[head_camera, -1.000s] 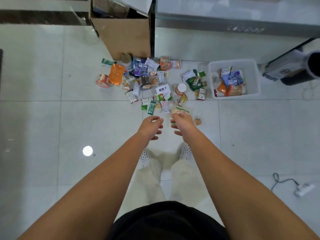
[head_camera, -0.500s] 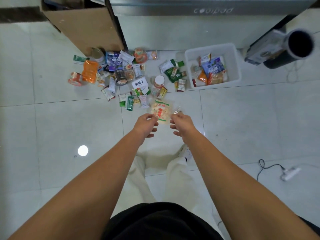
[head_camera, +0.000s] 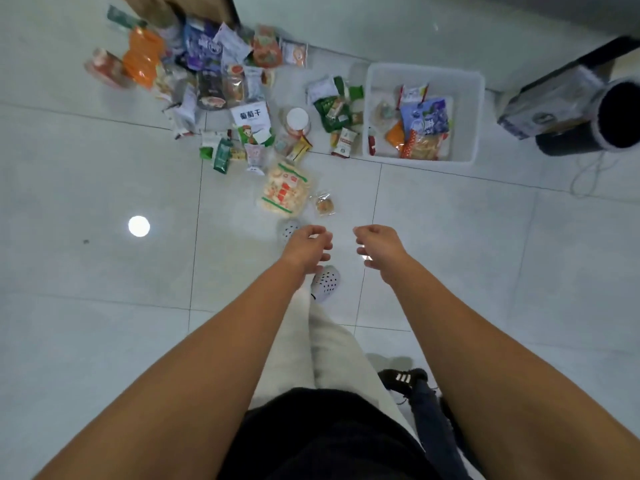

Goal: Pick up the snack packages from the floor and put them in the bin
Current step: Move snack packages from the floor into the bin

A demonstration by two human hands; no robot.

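Many snack packages (head_camera: pixel 221 84) lie scattered on the pale tiled floor ahead of me. Nearest are a clear bag of rice crackers (head_camera: pixel 283 190) and a small clear cookie packet (head_camera: pixel 324 204). A white plastic bin (head_camera: pixel 476 109) stands to the right of the pile and holds several packages. My left hand (head_camera: pixel 306 245) and my right hand (head_camera: pixel 379 244) hang side by side above the floor, just short of the cracker bag. Both have loosely curled fingers and hold nothing.
A cardboard box (head_camera: pixel 180 5) stands behind the pile. A black tube with a wrapped box (head_camera: pixel 595 112) lies right of the bin. My white shoes (head_camera: pixel 325 282) are below my hands. Another person's black shoe (head_camera: pixel 403 377) is at lower right.
The view has moved closer to the pile and tilted. My hands have drifted apart and now sit below the cracker bag instead of against it. Another person's shoe has come into view.
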